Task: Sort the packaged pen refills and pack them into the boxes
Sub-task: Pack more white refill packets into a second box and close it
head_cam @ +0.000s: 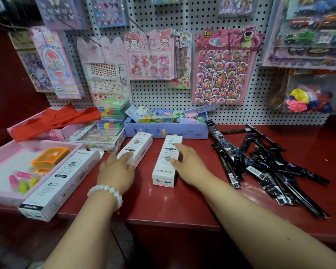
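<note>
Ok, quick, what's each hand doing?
Left hand: open, fingers on the middle white box.
Right hand: open, resting against the right white box.

Three boxes left of the, apparently loose, refill packets.

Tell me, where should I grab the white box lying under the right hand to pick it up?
Probably across its long sides near the middle, coming down from above. The white box lies flat on the red table and is long and narrow, so thumb and fingers can span its width. The right hand already rests there.
</note>
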